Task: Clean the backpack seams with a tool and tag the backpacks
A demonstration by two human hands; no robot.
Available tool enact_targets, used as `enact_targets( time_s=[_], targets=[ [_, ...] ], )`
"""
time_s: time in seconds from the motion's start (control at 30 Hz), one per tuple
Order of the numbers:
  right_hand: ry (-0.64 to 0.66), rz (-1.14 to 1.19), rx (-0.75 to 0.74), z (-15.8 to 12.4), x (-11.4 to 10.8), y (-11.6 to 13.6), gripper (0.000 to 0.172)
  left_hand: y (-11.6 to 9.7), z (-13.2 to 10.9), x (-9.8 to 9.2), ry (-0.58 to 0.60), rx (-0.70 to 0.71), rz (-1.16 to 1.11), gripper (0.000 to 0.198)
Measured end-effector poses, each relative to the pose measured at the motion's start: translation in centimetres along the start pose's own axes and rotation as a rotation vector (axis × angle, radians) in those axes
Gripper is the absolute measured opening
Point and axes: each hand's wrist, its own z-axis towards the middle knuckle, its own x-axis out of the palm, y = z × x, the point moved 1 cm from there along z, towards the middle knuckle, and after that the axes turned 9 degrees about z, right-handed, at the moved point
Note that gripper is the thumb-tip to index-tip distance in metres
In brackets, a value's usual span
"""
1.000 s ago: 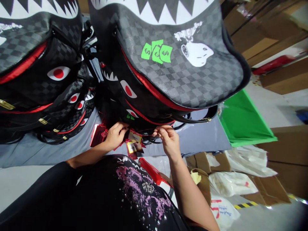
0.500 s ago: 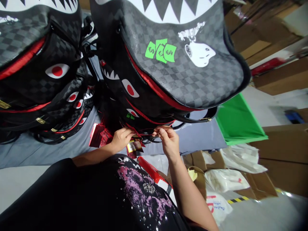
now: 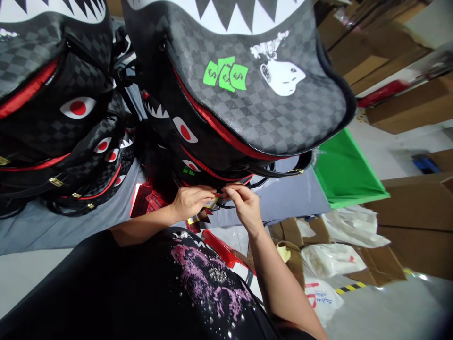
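Note:
A tall stack of black and grey checkered bags (image 3: 269, 118) with shark-teeth and eye prints stands before me. At the stack's lower front edge, my left hand (image 3: 191, 202) is closed in a pinch on a red hang tag (image 3: 211, 203) with a yellow-and-white label. My right hand (image 3: 245, 205) pinches right beside it, fingertips nearly touching the left ones. Whatever is between the right fingers is too small to make out. More red tags (image 3: 198, 219) hang just below the hands. A loose pile of red tags (image 3: 144, 200) lies left of my left hand on the grey cloth (image 3: 106, 224).
Another stack of similar bags (image 3: 81, 127) stands at the left. To the right are a green bin (image 3: 350, 170), white plastic bags (image 3: 332, 259) and cardboard boxes (image 3: 414, 226). A red object (image 3: 222, 250) sits below the table edge near my body.
My left hand has moved right, close to my right hand, and now has a labelled tag in its fingers. My right hand has stayed near the same place. The view has shifted slightly.

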Motion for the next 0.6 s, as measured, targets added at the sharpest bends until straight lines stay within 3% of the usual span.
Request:
enact_targets(
  time_s=[0.13, 0.37, 0.6],
  targets=[
    [0.099, -0.076, -0.029, 0.3, -0.5, 0.9, 0.025, -0.7, 1.7, 0.6, 0.136, -0.104, -0.19, 0.018],
    [0.297, -0.392, -0.242, 0.7, -1.0, 2.0, 0.024, 0.3, 2.0, 0.0, 0.223, -0.131, 0.088, 0.02],
    [0.33, -0.587, -0.356, 0.4, -0.5, 2.2, 0.02, -0.4, 2.6, -0.2, 0.231, -0.073, 0.155, 0.022]
  ],
)
